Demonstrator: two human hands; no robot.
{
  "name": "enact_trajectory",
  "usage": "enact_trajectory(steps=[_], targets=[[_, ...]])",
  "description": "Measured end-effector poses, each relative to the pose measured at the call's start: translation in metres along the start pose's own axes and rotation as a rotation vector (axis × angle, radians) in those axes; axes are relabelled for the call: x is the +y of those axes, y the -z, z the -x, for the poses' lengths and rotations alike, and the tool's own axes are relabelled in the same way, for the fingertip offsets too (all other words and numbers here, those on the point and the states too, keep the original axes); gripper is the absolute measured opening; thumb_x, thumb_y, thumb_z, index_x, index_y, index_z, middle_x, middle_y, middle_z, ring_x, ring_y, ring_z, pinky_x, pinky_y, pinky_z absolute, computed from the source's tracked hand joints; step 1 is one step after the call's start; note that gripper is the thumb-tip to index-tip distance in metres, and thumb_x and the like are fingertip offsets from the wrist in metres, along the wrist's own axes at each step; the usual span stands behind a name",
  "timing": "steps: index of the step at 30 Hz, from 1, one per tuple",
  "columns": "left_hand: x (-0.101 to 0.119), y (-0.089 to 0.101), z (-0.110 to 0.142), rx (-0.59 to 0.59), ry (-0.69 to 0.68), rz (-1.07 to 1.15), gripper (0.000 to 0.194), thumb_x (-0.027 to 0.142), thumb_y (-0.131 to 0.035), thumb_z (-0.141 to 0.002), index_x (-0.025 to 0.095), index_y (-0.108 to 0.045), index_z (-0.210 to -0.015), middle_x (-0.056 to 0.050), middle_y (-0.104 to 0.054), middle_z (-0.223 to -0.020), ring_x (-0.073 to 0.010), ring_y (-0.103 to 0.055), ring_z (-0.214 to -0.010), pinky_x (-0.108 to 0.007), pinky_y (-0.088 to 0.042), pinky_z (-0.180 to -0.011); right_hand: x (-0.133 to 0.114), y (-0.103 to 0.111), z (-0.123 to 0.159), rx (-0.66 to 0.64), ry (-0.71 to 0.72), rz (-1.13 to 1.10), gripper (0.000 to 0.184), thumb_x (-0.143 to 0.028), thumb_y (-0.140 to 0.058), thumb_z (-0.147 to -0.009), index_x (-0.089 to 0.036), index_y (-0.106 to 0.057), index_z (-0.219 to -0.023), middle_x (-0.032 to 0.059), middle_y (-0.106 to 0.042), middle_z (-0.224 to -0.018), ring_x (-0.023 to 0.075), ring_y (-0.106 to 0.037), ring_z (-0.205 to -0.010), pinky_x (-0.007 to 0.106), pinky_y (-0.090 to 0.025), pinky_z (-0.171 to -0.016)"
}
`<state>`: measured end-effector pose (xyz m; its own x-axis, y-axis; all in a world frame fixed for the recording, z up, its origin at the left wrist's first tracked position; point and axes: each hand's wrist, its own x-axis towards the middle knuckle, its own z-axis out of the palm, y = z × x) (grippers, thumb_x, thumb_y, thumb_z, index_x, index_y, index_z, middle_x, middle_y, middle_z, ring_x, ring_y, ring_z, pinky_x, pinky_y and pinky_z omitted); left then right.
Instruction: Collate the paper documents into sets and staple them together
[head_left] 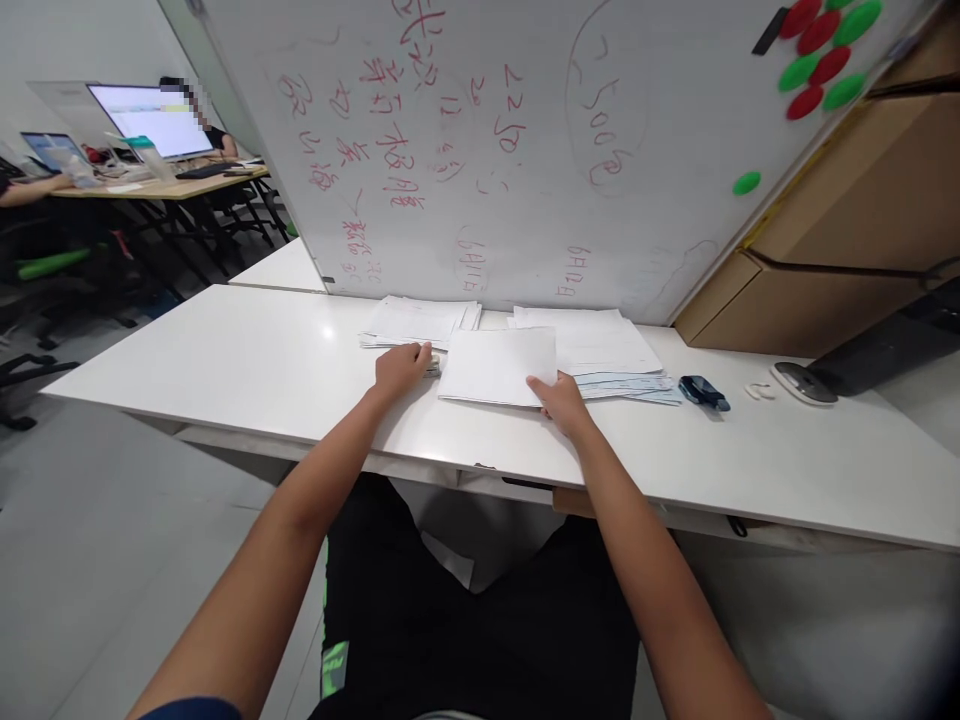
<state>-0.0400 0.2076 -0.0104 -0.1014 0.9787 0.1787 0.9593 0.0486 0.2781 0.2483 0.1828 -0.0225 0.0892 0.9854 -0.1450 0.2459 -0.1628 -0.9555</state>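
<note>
My right hand [562,402] grips the near right corner of some white paper sheets [495,365], its thumb lying on top. The sheets are just above the desk, and they partly cover what is behind them. Left of the sheets, my left hand [403,368] is closed, with its fingers curled around a small object [433,366] mostly hidden by the hand and too small to name. Behind my left hand lies a stack of papers [416,320]. A larger, fanned stack of papers [607,345] lies beyond my right hand, with bluish edges showing below.
Against the white desk [255,360] stands a whiteboard [480,200] with red writing and magnets. At right are a dark blue object [703,392], a small white piece [760,391], a computer mouse [804,383] and cardboard boxes [847,210]. People sit at another desk [176,187] far left.
</note>
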Motion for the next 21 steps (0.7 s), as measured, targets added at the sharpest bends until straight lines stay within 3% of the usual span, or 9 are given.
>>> enact_trajectory(steps=[8, 11, 16, 21], targets=[[-0.004, 0.007, 0.000, -0.070, -0.046, 0.033, 0.058, 0.058, -0.020, -0.094, 0.021, -0.061, -0.076, -0.007, -0.068, -0.080, -0.0241, -0.061, -0.077, -0.031, -0.034, -0.061, -0.005, 0.000, -0.012, -0.076, -0.128, -0.135, 0.021, -0.023, -0.070, -0.072, -0.018, -0.051, -0.079, -0.0050, -0.046, -0.062, 0.0057, -0.035, -0.047, 0.019, -0.031, -0.037], [-0.008, 0.005, -0.002, -0.070, -0.060, 0.088, 0.053, 0.056, -0.025, -0.094, 0.021, -0.063, -0.085, -0.008, -0.068, -0.088, -0.0240, -0.061, -0.083, -0.031, -0.038, -0.066, -0.011, -0.001, -0.014, -0.119, -0.145, -0.144, 0.023, -0.019, -0.071, -0.071, -0.018, -0.048, -0.076, -0.0061, -0.042, -0.061, 0.0049, -0.031, -0.047, 0.019, -0.026, -0.036], [-0.015, -0.002, -0.009, -0.022, -0.109, 0.185, 0.044, 0.050, -0.033, -0.094, 0.021, -0.060, -0.113, -0.009, -0.062, -0.120, -0.0276, -0.049, -0.117, -0.038, -0.038, -0.095, -0.023, -0.015, -0.014, -0.151, -0.170, -0.112, 0.024, -0.022, -0.071, -0.072, -0.019, -0.048, -0.078, -0.0053, -0.044, -0.063, 0.0050, -0.034, -0.048, 0.018, -0.033, -0.038], [-0.018, -0.005, -0.009, -0.027, -0.103, 0.228, 0.048, 0.050, -0.032, -0.094, 0.019, -0.055, -0.123, -0.011, -0.059, -0.124, -0.0283, -0.047, -0.121, -0.042, -0.037, -0.101, -0.027, -0.039, -0.023, -0.171, -0.118, -0.026, 0.026, -0.028, -0.073, -0.071, -0.020, -0.050, -0.081, -0.0049, -0.044, -0.064, 0.0069, -0.039, -0.050, 0.019, -0.037, -0.039]])
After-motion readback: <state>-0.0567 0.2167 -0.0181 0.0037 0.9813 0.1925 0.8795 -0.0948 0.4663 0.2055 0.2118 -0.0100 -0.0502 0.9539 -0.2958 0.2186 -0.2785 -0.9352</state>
